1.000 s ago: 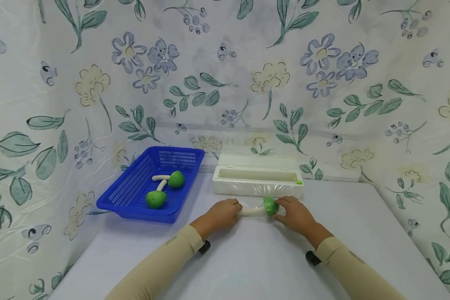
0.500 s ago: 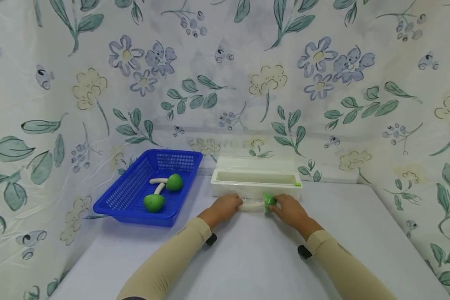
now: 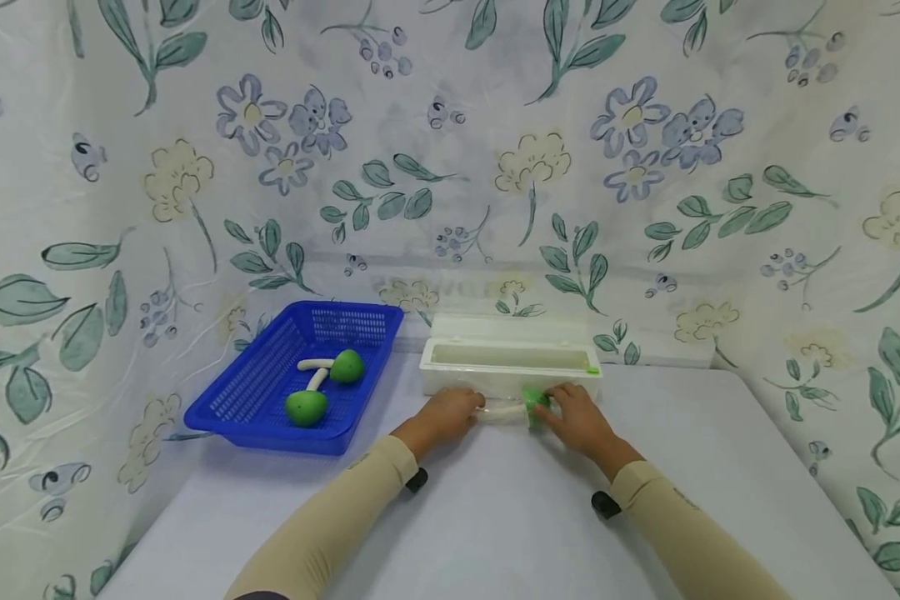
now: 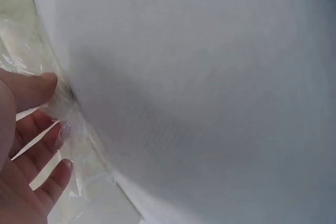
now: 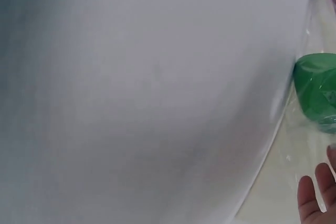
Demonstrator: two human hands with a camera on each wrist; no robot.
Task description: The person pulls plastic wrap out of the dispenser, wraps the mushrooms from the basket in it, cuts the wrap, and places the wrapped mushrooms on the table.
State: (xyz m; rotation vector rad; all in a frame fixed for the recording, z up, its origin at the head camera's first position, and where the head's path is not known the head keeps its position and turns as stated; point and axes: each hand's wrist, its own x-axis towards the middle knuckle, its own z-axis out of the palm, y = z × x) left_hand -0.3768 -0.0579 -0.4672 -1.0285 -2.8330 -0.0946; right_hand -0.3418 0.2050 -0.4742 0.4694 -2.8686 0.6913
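A toy mushroom with a green cap (image 3: pixel 534 400) and a white stem (image 3: pixel 504 412) lies sideways in front of the white box, with clear cling film over it. At the stem's end, my left hand (image 3: pixel 452 413) pinches the film; in the left wrist view the thumb (image 4: pixel 34 90) presses against the crinkled film (image 4: pixel 65 103). My right hand (image 3: pixel 576 421) is at the cap, its thumb and fingers around the cap's right edge. Only some right fingers (image 5: pixel 308 198) show in the right wrist view, beside the film-covered cap (image 5: pixel 317 90).
The long white cling film box (image 3: pixel 510 379) stands open behind the hands, with a green tab (image 3: pixel 592 369) at its right end. To the left, a blue basket (image 3: pixel 270 437) holds two more toy mushrooms (image 3: pixel 307 407). A floral sheet (image 3: pixel 450 150) hangs behind the white table (image 3: pixel 510 517).
Both hands and the mushroom have shifted slightly toward the box. Film now lies over the cap and stem, and the right hand has moved a little left around the cap.
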